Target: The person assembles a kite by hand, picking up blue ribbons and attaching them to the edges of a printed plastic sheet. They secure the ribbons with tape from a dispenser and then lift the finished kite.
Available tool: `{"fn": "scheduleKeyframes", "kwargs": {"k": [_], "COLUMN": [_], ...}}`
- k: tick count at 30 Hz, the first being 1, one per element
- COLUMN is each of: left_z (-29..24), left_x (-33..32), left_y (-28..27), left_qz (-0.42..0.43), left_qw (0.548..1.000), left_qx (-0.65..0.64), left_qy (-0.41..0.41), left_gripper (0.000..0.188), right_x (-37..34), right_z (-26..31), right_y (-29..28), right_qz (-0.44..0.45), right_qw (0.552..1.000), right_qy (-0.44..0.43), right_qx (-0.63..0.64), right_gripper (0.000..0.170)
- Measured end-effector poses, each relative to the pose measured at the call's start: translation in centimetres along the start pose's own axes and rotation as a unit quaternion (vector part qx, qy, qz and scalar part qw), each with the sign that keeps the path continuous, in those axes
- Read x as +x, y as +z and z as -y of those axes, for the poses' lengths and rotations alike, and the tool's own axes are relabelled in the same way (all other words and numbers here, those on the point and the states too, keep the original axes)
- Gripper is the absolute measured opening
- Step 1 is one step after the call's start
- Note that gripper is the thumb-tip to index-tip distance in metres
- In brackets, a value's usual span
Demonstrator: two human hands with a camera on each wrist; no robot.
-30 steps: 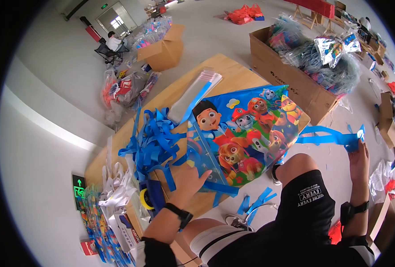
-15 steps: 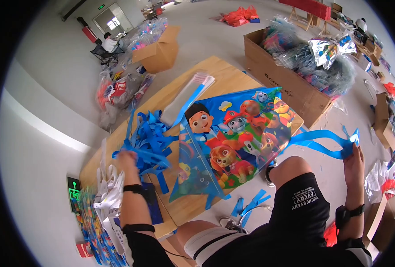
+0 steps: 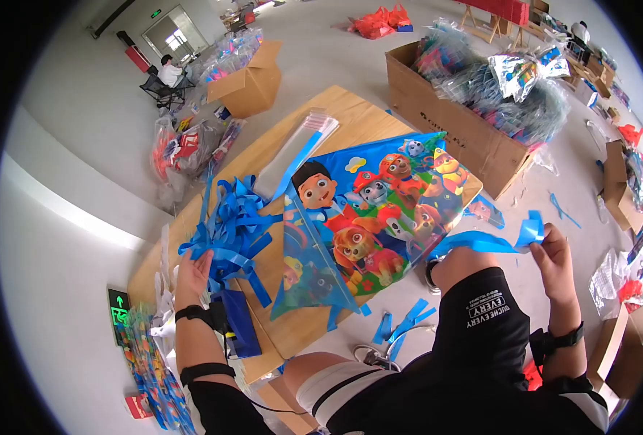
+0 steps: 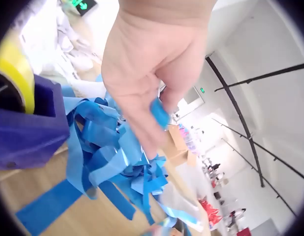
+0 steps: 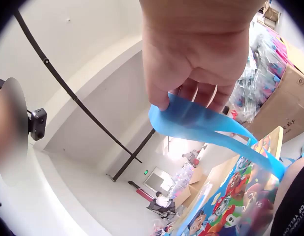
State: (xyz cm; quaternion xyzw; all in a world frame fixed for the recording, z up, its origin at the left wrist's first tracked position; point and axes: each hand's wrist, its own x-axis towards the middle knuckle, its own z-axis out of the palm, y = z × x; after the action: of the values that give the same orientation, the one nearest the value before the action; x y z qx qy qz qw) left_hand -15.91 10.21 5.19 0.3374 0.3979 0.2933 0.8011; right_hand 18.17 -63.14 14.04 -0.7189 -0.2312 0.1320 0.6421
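Note:
At the left of the table, the left hand [image 3: 194, 275] is at the edge of a tangled heap of blue strips [image 3: 236, 221]. The left wrist view shows that hand [image 4: 154, 73] pinching a piece of blue strip [image 4: 160, 114] between thumb and fingers. Off the table's right side, the right hand [image 3: 553, 264] holds a blue strip [image 3: 481, 242], which hangs toward the knee; its thumb and fingers grip the band [image 5: 191, 118] in the right wrist view. A printed cartoon bag [image 3: 372, 225] lies flat on the table between the hands.
Clear sleeves with a blue edge [image 3: 292, 156] lie behind the heap. A blue tape dispenser [image 3: 240, 324] stands at the table's near left edge. A large carton [image 3: 452, 123] of wrapped goods is beyond the table. Cut blue strips [image 3: 408, 324] lie below the near edge.
The left hand has moved left from the bag's lower corner to the blue heap. The right hand has shifted slightly inward with its strip, which now hangs lower near the knee.

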Motion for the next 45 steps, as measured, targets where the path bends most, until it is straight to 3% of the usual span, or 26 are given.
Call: {"fn": "scheduleKeyframes", "kwargs": {"k": [3,4,6,7,8,12,15,16,17,23,24,25,26,27,29,33,34,35,36,37,39,41,42,43,44,45], "left_z": [-0.7,-2.2,-4.1,-4.7,-3.5,-7.5,-7.9,-7.9,-8.5,-10.2,-9.5,-7.8,-6.9,-7.8,-9.2,-8.9,-8.2,-8.5,-8.7,-9.2,-9.7,-10.1,-9.4,-9.4,-9.4,-9.4], "left_x": [-3.4,-2.4,-3.1,-3.6,-4.4,-3.7,-6.8,-8.1,-8.1,-5.2,-7.0,-10.0,-11.9,-10.4,-6.2,-10.2,-14.2,-14.3,-13.8,-12.8,-12.0,-13.2,-13.2,-11.9,-10.3,-9.4], "left_y": [3.4,2.6,2.9,3.5,3.1,4.0,4.3,5.9,5.6,-3.2,-2.3,0.0,1.6,-0.5,-7.5,-4.9,1.7,1.3,0.5,-0.1,-1.3,-1.2,-1.0,-1.7,-2.0,-2.5], "left_qz": [-0.049,0.021,-0.03,-0.083,-0.137,-0.16,-0.119,-0.164,-0.168,0.006,0.003,0.006,0.01,0.011,-0.221,-0.04,-0.183,-0.186,-0.13,-0.058,-0.066,-0.072,-0.005,-0.002,-0.115,-0.214], "left_qw": [0.939,1.0,0.978,0.916,0.692,0.703,0.626,0.795,0.794,0.618,0.618,0.835,0.965,0.965,0.855,0.962,0.815,0.816,0.947,0.991,0.979,0.873,0.978,0.978,0.835,0.568], "left_qx": [0.338,0.012,0.205,0.391,0.698,0.688,0.764,0.584,0.584,0.779,0.778,0.548,0.261,0.263,0.459,0.265,0.546,0.543,0.294,0.02,0.081,0.482,0.168,0.167,0.5,0.757], "left_qy": [0.048,-0.008,-0.027,-0.045,0.12,0.085,0.101,0.0,0.004,-0.111,-0.112,-0.054,0.011,0.013,-0.094,-0.049,-0.065,-0.063,0.029,0.12,0.177,0.025,0.124,0.127,0.199,0.239], "left_gripper": [0.062,0.06,0.062,0.064,0.064,0.065,0.064,0.065,0.065,0.072,0.072,0.07,0.069,0.069,0.056,0.059,0.065,0.065,0.067,0.068,0.067,0.062,0.054,0.054,0.052,0.05], "right_x": [-0.6,-0.8,-1.3,-1.5,-1.5,-1.9,-2.0,-1.9,-1.8,-1.8,-1.8,-1.7,-1.6,-1.5,-1.6,-1.6,-1.6,-1.7,-1.8,-2.0,-2.5,-2.9,-3.1,-3.3,-3.6,-3.7], "right_z": [0.0,0.3,1.1,1.1,1.1,1.1,1.2,1.2,1.1,0.6,0.7,0.8,0.9,1.1,1.5,2.4,2.3,2.4,2.8,3.1,3.9,3.5,3.3,3.2,3.8,3.8], "right_y": [0.4,0.6,1.1,0.9,0.8,0.4,0.3,0.3,0.3,0.5,0.6,0.6,0.7,0.9,1.2,2.3,2.5,2.7,3.0,3.3,3.6,3.4,3.4,3.3,3.8,3.8], "right_qz": [0.05,0.05,0.043,0.039,0.043,0.042,0.047,0.049,0.048,0.04,0.042,0.044,0.045,0.045,0.043,0.08,0.094,0.111,0.111,0.111,0.114,0.122,0.127,0.129,0.122,0.12], "right_qw": [0.997,0.997,0.998,0.998,0.998,0.997,0.998,0.998,0.997,0.997,0.997,0.997,0.997,0.996,0.996,0.994,0.993,0.992,0.992,0.992,0.99,0.989,0.989,0.988,0.985,0.985], "right_qy": [-0.053,-0.055,-0.022,-0.024,-0.026,-0.022,-0.032,-0.036,-0.037,-0.038,-0.039,-0.039,-0.04,-0.032,-0.027,-0.043,-0.048,-0.052,-0.051,-0.055,-0.041,-0.036,-0.039,-0.043,-0.038,-0.039], "right_qx": [0.029,0.028,0.038,0.038,0.039,0.056,0.017,0.022,0.04,0.056,0.052,0.048,0.049,0.065,0.077,0.058,0.051,0.044,0.037,0.037,0.071,0.07,0.072,0.076,0.114,0.114], "right_gripper": [0.009,0.009,0.011,0.011,0.01,0.01,0.01,0.01,0.01,0.011,0.011,0.011,0.011,0.011,0.011,0.012,0.013,0.013,0.014,0.014,0.012,0.012,0.011,0.011,0.012,0.012]}}
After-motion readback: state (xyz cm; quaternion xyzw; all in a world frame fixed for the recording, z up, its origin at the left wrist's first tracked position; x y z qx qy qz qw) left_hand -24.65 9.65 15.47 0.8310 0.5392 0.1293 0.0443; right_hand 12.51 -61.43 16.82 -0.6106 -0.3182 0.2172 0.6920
